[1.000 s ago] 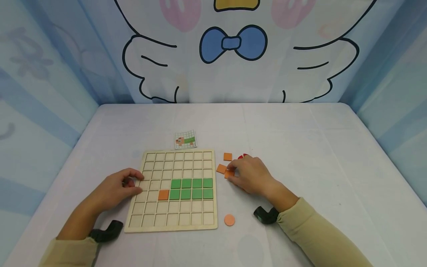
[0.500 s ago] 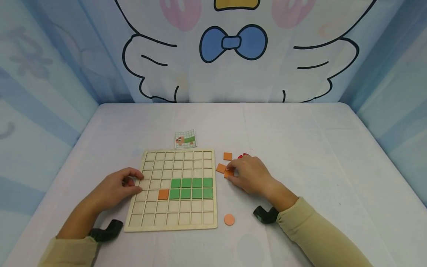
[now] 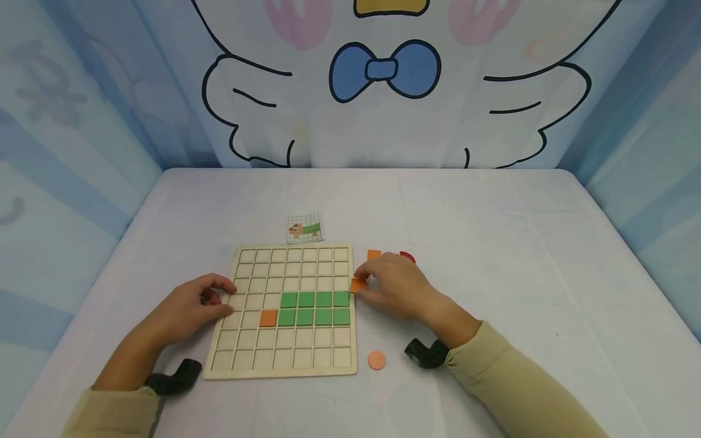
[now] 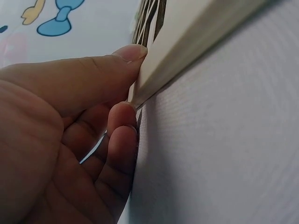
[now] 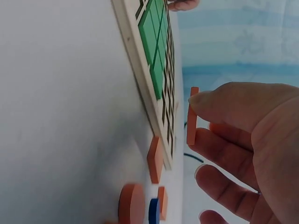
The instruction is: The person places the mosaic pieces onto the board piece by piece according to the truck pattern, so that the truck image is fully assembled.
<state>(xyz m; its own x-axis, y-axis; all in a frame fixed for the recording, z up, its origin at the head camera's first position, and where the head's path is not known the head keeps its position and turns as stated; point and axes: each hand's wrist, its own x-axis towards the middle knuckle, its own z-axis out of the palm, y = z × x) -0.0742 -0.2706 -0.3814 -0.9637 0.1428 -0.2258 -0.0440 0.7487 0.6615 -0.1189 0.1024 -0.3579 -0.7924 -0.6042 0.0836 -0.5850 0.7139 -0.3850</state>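
Note:
A wooden grid board lies on the table with a block of green square tiles in its cells. One orange square tile sits just left of the green ones. My left hand holds the board's left edge; in the left wrist view the thumb is on the top rim and the fingertips are against the side. My right hand pinches another orange square tile between thumb and finger, raised near the board's right edge. That tile overlaps the edge in the head view.
A small pattern card lies behind the board. To the right are a loose orange tile and a red piece, partly hidden by the right hand. An orange disc lies nearer. The right wrist view also shows a blue piece.
My right hand has lifted an orange tile from the loose pieces and moved left toward the board. The left hand stays at the board's edge.

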